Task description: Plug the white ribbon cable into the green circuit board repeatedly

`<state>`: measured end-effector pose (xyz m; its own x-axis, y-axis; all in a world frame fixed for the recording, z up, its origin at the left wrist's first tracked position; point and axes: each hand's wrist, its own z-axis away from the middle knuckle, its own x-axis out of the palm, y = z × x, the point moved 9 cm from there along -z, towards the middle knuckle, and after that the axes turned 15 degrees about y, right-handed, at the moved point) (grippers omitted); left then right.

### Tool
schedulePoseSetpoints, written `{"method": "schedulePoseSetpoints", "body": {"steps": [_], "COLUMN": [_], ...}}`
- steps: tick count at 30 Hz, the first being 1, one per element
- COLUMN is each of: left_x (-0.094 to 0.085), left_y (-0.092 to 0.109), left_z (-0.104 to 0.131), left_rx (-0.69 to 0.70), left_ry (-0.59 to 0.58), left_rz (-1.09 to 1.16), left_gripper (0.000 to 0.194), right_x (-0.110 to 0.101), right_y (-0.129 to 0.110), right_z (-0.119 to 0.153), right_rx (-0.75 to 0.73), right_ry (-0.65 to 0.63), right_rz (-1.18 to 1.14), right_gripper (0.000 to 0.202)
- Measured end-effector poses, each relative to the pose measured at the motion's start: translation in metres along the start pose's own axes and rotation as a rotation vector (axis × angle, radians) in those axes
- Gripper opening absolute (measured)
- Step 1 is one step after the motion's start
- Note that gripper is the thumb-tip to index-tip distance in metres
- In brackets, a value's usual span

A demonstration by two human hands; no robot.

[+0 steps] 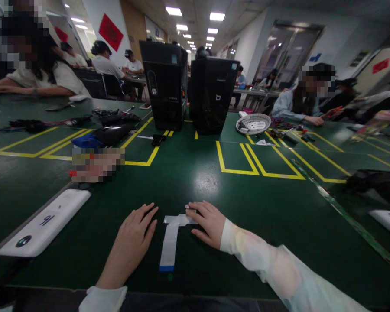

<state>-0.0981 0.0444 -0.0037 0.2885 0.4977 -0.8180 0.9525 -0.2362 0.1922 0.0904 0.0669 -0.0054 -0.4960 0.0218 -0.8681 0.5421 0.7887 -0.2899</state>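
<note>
1. White, flat, thin ribbon cable with a blue end band [168,245] lies on the dark green, smooth tabletop [169,186], between our two hands. Its long leg runs toward us; a crosspiece spans the top, its right part under our fingers.
2. Progress, as we judge it: the cable is laid out flat, with its long leg fully exposed. The blue end is loose, joined to nothing we can see. Whether the covered right end is fastened to anything, we cannot tell; any work remaining there is hidden.
3. Our bare left hand [134,236] rests palm down, fingers slightly spread and reaching forward, thumb toward the cable. It is just beside the crosspiece, apart from it, and grips nothing.
4. Our right hand [208,221], in a pale, loose sleeve [256,255], comes in from the right, palm down. Its fingers lie close together over the crosspiece; the thumb stands away from them, so we see no pinch. How firmly the fingertips press, we cannot tell.
5. A white, rounded, oblong case [48,221] lies to our left, well apart from the cable.
</note>
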Motion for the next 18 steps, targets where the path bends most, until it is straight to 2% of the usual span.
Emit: {"method": "schedulePoseSetpoints", "body": {"steps": [5,7,8,10,13,16,18], "left_x": [0.001,0.002,0.002,0.002,0.001,0.001,0.003], "left_y": [-0.001,-0.001,-0.001,-0.001,-0.001,-0.001,-0.002], "left_z": [0.001,0.001,0.001,0.001,0.001,0.001,0.002], "left_rx": [0.007,0.008,0.006,0.003,-0.004,-0.002,-0.002], "left_ry": [-0.002,-0.003,-0.005,-0.010,-0.008,-0.008,-0.013], "left_rz": [-0.001,-0.002,-0.003,-0.003,0.003,0.007,0.005], "left_gripper": [0.045,0.045,0.045,0.046,0.046,0.046,0.047], "right_x": [-0.002,-0.009,-0.017,-0.042,-0.099,-0.153,-0.177], "right_y": [-0.006,0.007,0.021,0.068,0.166,0.251,0.288], "right_z": [0.000,0.000,0.000,0.006,0.042,0.115,0.174], "right_rx": [-0.036,-0.055,-0.042,0.056,0.381,0.774,1.080], "right_ry": [-0.026,0.015,0.058,0.185,0.419,0.545,0.534], "right_rz": [0.013,0.060,0.103,0.232,0.472,0.687,0.751], "right_gripper": [0.062,0.064,0.064,0.061,0.058,0.061,0.069]}}
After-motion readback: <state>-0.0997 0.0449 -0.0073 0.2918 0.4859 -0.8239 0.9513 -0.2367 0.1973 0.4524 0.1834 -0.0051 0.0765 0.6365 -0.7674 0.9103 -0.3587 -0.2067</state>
